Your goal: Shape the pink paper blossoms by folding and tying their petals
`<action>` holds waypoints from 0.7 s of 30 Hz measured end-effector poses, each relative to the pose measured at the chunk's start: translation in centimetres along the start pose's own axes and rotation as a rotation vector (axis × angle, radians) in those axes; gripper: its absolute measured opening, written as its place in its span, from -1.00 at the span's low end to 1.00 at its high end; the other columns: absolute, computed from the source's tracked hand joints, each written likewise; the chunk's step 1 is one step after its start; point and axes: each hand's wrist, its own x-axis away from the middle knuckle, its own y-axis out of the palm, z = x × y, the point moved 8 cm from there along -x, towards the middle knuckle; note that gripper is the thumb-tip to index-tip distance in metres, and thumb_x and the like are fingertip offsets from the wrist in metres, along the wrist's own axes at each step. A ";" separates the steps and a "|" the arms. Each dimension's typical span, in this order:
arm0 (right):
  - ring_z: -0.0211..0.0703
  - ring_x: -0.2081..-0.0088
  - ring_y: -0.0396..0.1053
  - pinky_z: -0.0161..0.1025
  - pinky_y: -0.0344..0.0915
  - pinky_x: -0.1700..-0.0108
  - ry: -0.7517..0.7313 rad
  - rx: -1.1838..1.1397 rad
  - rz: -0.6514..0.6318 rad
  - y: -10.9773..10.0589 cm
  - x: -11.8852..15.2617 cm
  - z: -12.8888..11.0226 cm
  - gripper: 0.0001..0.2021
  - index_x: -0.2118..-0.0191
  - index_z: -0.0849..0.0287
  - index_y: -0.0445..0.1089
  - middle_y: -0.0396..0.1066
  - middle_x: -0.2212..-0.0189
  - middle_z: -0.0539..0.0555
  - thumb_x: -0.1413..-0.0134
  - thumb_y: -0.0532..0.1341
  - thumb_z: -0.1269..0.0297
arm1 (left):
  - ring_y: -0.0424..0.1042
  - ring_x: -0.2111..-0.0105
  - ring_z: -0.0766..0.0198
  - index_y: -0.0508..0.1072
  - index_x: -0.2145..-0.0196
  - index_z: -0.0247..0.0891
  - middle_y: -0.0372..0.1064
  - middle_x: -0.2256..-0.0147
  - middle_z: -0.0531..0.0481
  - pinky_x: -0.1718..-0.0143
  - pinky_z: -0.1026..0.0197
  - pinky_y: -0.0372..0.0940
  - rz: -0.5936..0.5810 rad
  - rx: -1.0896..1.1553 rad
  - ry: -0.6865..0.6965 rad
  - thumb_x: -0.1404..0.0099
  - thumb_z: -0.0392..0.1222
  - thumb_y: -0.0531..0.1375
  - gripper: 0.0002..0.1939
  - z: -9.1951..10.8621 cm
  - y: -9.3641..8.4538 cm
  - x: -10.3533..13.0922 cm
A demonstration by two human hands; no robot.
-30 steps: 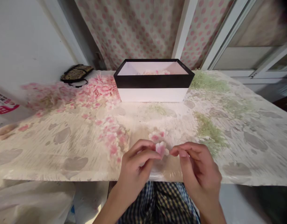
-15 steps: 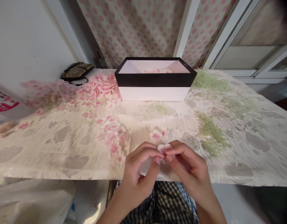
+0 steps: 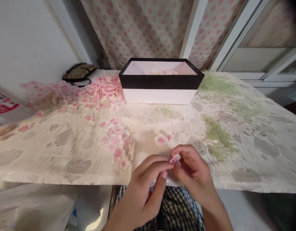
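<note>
Between my two hands, just above the table's front edge, is a small pink-and-white flower (image 3: 176, 158), tilted on its side. My right hand (image 3: 196, 175) pinches it between thumb and fingers. The fingertips of my left hand (image 3: 150, 183) are pressed together at the flower's left side; what they grip there is too small to make out. Just beyond my hands lie a few loose blossoms (image 3: 161, 139) on the patterned tablecloth (image 3: 148, 120).
A black-and-white box (image 3: 159, 82) with blossoms inside stands at the back. Pink petals (image 3: 106, 86) spread over the left, with more blossoms (image 3: 117, 141) nearer. Green sprigs (image 3: 218, 138) lie at right. A patterned pouch (image 3: 80, 72) sits back left.
The flower has turned from facing up to edge-on and shifted a little right. My left hand has moved slightly lower, its fingers now closer together.
</note>
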 end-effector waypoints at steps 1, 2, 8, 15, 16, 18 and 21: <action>-0.31 0.38 0.30 -0.37 0.25 0.39 0.009 0.028 -0.014 0.0 0.0 0.0 -0.80 0.14 0.01 0.30 0.30 0.37 -0.05 -0.14 0.13 0.44 | 0.36 0.08 0.29 0.37 0.05 -0.14 0.37 0.10 -0.02 0.08 0.24 0.32 0.006 -0.070 -0.002 -0.31 -0.42 0.04 -0.68 -0.1 -0.6 0.1; -0.29 0.37 0.31 -0.35 0.24 0.39 -0.001 0.050 -0.029 0.1 -0.1 -0.1 -0.81 0.14 0.02 0.33 0.31 0.36 -0.03 -0.15 0.13 0.43 | 0.37 0.08 0.28 0.37 0.06 -0.13 0.39 0.11 -0.01 0.07 0.23 0.31 0.039 -0.158 -0.018 -0.30 -0.40 0.05 -0.69 -0.5 -1.7 0.2; -0.24 0.33 0.37 -0.30 0.28 0.33 -0.070 0.036 -0.028 -0.1 -0.4 -0.7 -0.86 0.33 0.10 0.38 0.39 0.39 0.00 -0.14 0.12 0.45 | 0.28 0.02 -0.03 0.40 0.08 -0.19 0.30 0.05 -0.16 -0.03 -0.13 0.20 0.307 -0.859 -0.174 -0.27 -0.22 0.09 -0.74 -5.1 -10.7 -0.2; -0.21 0.36 0.48 -0.27 0.39 0.32 0.035 0.046 -0.037 0.1 0.1 0.3 -0.93 0.36 0.12 0.42 0.51 0.43 0.01 -0.07 0.21 0.42 | 0.28 0.07 0.01 0.48 0.42 -0.17 0.28 0.13 -0.10 0.04 -0.07 0.24 0.307 -0.870 -0.117 -0.23 -0.27 0.12 -0.86 -6.1 -12.3 -0.9; -0.21 0.37 0.48 -0.28 0.40 0.32 0.042 0.048 -0.033 0.1 0.1 0.3 -0.94 0.36 0.12 0.42 0.52 0.43 0.01 -0.07 0.21 0.41 | 0.29 0.07 0.04 0.48 0.43 -0.17 0.27 0.14 -0.09 0.06 -0.03 0.26 0.334 -0.815 -0.099 -0.22 -0.28 0.13 -0.86 -5.4 -12.2 -0.9; -0.21 0.37 0.49 -0.29 0.41 0.33 0.053 0.045 -0.021 0.0 0.0 0.4 -0.95 0.32 0.12 0.42 0.52 0.42 0.01 -0.07 0.22 0.38 | 0.32 0.10 0.12 0.47 0.44 -0.17 0.26 0.17 -0.05 0.11 0.09 0.28 0.362 -0.656 -0.058 -0.22 -0.32 0.14 -0.85 -4.2 -11.9 -0.9; -0.23 0.35 0.50 -0.33 0.41 0.34 0.052 0.021 -0.014 0.1 -0.3 0.5 -0.92 0.27 0.09 0.42 0.53 0.40 0.01 -0.07 0.24 0.36 | 0.37 0.19 0.27 0.46 0.41 -0.14 0.29 0.26 0.05 0.18 0.22 0.29 0.306 -0.426 -0.011 -0.23 -0.38 0.13 -0.82 -2.7 -10.5 -0.8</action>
